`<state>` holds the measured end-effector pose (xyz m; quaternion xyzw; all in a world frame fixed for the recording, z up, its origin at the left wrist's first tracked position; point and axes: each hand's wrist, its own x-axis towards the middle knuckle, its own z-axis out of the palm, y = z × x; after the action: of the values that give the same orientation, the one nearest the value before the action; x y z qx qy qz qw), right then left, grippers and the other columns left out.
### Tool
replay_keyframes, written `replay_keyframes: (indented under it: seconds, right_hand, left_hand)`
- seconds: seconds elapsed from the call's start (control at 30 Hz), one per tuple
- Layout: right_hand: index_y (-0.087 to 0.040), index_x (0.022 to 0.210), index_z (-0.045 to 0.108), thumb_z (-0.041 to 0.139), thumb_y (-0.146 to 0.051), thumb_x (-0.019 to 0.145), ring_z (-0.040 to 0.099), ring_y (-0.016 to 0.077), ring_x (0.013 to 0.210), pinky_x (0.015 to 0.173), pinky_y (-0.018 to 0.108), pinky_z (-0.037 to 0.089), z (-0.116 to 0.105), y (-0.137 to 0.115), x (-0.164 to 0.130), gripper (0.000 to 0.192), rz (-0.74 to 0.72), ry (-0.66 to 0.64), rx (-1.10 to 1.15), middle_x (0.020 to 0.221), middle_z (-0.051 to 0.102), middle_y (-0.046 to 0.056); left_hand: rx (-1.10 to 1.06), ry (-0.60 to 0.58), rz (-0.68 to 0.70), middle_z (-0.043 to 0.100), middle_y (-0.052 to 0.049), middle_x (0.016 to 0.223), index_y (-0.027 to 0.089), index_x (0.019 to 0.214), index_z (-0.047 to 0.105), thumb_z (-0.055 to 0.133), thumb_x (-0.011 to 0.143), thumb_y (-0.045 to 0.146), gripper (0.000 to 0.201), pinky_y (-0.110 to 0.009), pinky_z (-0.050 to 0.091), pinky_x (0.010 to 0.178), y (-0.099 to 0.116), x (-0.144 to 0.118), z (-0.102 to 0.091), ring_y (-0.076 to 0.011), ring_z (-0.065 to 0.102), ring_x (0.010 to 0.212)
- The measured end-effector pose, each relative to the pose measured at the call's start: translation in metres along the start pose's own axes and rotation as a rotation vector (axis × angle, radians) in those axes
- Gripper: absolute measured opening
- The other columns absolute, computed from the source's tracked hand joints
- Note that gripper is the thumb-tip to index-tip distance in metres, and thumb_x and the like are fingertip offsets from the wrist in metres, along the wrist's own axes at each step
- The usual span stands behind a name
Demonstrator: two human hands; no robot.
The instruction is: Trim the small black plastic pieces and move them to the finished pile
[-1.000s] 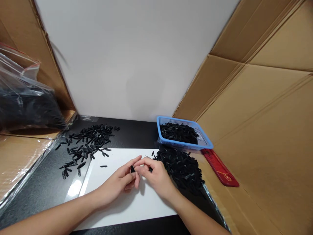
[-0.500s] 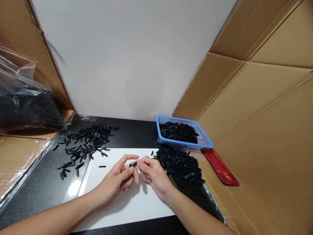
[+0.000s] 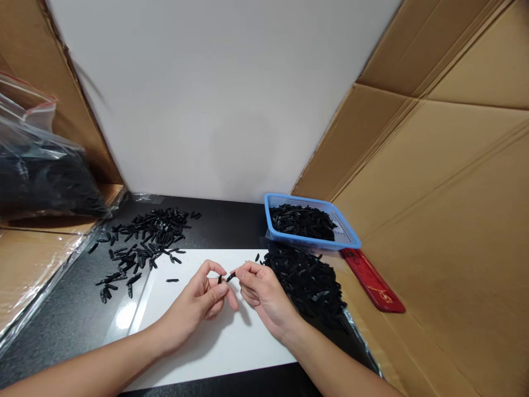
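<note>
Pinching tiny black pieces (image 3: 230,277), both hands (image 3: 198,300) hide details.

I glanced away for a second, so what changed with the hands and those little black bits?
The left hand and right hand drew slightly apart; each now pinches its own small black piece. The piles, blue basket and white sheet stayed put.

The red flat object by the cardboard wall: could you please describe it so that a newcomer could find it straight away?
Start at the big cardboard wall on the right and follow its foot down to the blue basket of black pieces. Just right of the basket's near corner lies the red flat strip, angled towards the viewer. It is the only red thing on the bench; everything near it is black, blue or brown.
</note>
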<state>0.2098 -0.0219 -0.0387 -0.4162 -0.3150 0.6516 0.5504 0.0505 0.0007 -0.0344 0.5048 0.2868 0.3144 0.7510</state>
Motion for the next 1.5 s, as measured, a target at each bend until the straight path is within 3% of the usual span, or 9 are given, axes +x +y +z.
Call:
replay_keyframes:
  seconds: [0.23,0.4,0.57,0.77,0.93,1.07,1.17,1.33,1.5]
  right_hand:
    - [-0.016,0.065,0.061,0.078,-0.039,0.068,0.016,0.0053,0.041,0.043,0.025,0.008,-0.002,-0.002,-0.001,0.029,-0.027,0.03,-0.027,0.044,0.029,-0.011]
    - [-0.014,0.071,0.068,0.077,-0.038,0.068,0.015,0.0053,0.042,0.043,0.025,0.008,-0.002,-0.005,0.0,0.025,-0.042,0.037,-0.038,0.044,0.03,-0.011]
    - [-0.015,0.08,0.073,0.076,-0.033,0.069,0.017,0.0055,0.042,0.043,0.026,0.008,-0.002,-0.005,0.0,0.022,-0.061,0.012,-0.056,0.046,0.034,-0.01]
    - [-0.015,0.083,0.072,0.076,-0.032,0.068,0.016,0.0053,0.043,0.043,0.026,0.008,-0.003,-0.004,0.0,0.023,-0.059,0.018,-0.055,0.048,0.033,-0.01]
    - [-0.017,0.071,0.062,0.071,-0.033,0.073,0.02,0.0059,0.042,0.041,0.023,0.012,-0.003,-0.004,0.0,0.019,-0.038,0.011,0.037,0.047,0.036,-0.009]
    - [-0.019,0.061,0.047,0.063,-0.041,0.08,0.029,0.0071,0.044,0.04,0.021,0.013,-0.002,-0.003,0.0,0.033,0.017,-0.025,0.119,0.053,0.048,-0.004]
    - [-0.017,0.068,0.052,0.066,-0.048,0.079,0.023,0.005,0.042,0.04,0.02,0.009,-0.001,-0.001,-0.001,0.035,0.065,-0.045,0.075,0.052,0.047,-0.006]
    - [-0.017,0.068,0.055,0.08,-0.041,0.068,0.019,0.0035,0.04,0.04,0.02,0.008,0.0,0.0,-0.001,0.035,0.047,-0.027,0.021,0.048,0.042,-0.009]
    - [-0.014,0.067,0.063,0.082,-0.04,0.064,0.021,0.0034,0.041,0.04,0.022,0.009,-0.001,-0.002,0.0,0.033,-0.003,0.059,-0.017,0.047,0.042,-0.008]
  left_hand:
    - [-0.005,0.074,-0.053,0.071,-0.001,0.059,0.021,0.075,0.042,0.061,0.084,0.04,0.029,-0.021,0.012,0.042,0.002,0.005,0.0,-0.005,0.022,0.038]
    - [0.028,0.184,-0.063,0.069,0.0,0.068,0.017,0.081,0.058,0.062,0.084,0.04,0.023,-0.022,0.016,0.045,0.009,0.004,0.002,-0.005,0.024,0.041]
    - [0.048,0.195,-0.052,0.066,0.001,0.07,0.017,0.085,0.062,0.06,0.086,0.039,0.022,-0.023,0.02,0.049,0.009,0.003,0.003,-0.0065,0.027,0.044]
    - [0.175,0.173,-0.069,0.039,0.008,0.041,0.016,0.077,0.063,0.052,0.089,0.049,0.037,-0.023,0.019,0.049,0.008,0.001,0.004,-0.009,0.023,0.043]
    - [0.145,0.191,-0.065,0.04,0.009,0.04,0.018,0.072,0.059,0.057,0.085,0.05,0.035,-0.023,0.022,0.049,0.01,0.001,0.007,-0.009,0.027,0.042]
    - [0.128,0.182,-0.066,0.038,0.009,0.038,0.018,0.073,0.058,0.056,0.087,0.047,0.032,-0.022,0.023,0.048,0.011,0.001,0.007,-0.0094,0.029,0.044]
    - [0.127,0.166,-0.067,0.042,0.008,0.04,0.018,0.072,0.057,0.055,0.088,0.045,0.032,-0.022,0.022,0.046,0.01,0.001,0.007,-0.0083,0.027,0.043]
    - [0.19,0.125,-0.084,0.064,0.001,0.061,0.017,0.068,0.056,0.059,0.085,0.042,0.03,-0.022,0.023,0.045,0.008,0.001,0.006,-0.0082,0.034,0.046]
    - [0.147,0.134,-0.085,0.07,-0.002,0.074,0.017,0.084,0.062,0.056,0.085,0.035,0.019,-0.024,0.025,0.049,0.008,0.0,0.007,-0.0092,0.037,0.049]
